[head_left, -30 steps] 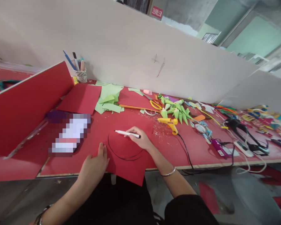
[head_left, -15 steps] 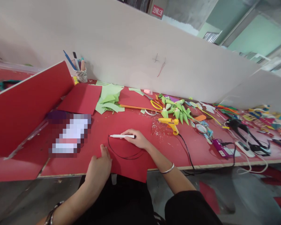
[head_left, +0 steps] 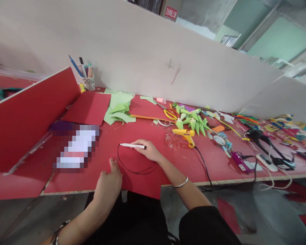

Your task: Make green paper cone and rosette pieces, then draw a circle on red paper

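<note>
My right hand (head_left: 148,149) is closed around a white marker (head_left: 130,145) with a black end. The marker's tip touches a sheet of red paper (head_left: 142,185) at the upper left end of a curved black line (head_left: 124,166). This line sweeps down and right, doubled along its lower part, and stops short of a full loop. My left hand (head_left: 109,182) lies on the paper's left edge, fingers stretched forward and holding nothing. The sheet's lower edge hangs over the front of the red table (head_left: 76,182).
A yellow glue gun (head_left: 185,132) with a black cord lies right of the paper. Behind it are green paper cones (head_left: 191,119) and scissors (head_left: 169,115). Green scraps (head_left: 119,105), a pen cup (head_left: 88,82) and a blurred-out rectangle (head_left: 78,146) are leftward. A red board (head_left: 38,115) leans at far left.
The marker tip has moved slightly up, lengthening the black line at its upper left end. My right hand has shifted a little upward with it. The left hand stays in place.
</note>
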Action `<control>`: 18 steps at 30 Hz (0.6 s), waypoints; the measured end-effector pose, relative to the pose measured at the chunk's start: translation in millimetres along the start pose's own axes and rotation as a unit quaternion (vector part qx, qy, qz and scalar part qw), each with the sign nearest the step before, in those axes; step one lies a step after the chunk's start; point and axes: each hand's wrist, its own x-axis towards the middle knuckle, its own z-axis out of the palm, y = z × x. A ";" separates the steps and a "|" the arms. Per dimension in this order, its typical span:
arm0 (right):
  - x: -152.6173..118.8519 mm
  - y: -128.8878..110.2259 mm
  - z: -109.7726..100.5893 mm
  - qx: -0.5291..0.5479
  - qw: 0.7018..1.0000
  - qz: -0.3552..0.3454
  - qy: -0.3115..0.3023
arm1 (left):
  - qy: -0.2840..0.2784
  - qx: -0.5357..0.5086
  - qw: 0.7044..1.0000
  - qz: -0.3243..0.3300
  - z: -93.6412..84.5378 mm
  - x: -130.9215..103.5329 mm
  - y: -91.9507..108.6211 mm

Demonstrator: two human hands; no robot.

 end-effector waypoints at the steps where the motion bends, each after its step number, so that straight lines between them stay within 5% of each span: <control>1: 1.0 1.4 0.5 0.002 1.000 0.006 0.027 | 0.001 -0.003 1.000 -0.005 -0.6 -0.2 -0.2; 5: -0.1 5.7 0.2 0.008 0.994 0.037 0.107 | -0.008 -0.009 1.000 -0.009 -4.3 -0.9 -0.8; 11: -10.2 -0.7 -2.2 0.008 1.000 -0.001 0.003 | -0.008 -0.005 1.000 -0.001 -3.6 0.0 -0.5; 18: -5.6 -3.2 -0.8 -0.012 1.000 -0.006 -0.024 | -0.013 0.000 1.000 -0.007 -5.2 -0.6 -1.0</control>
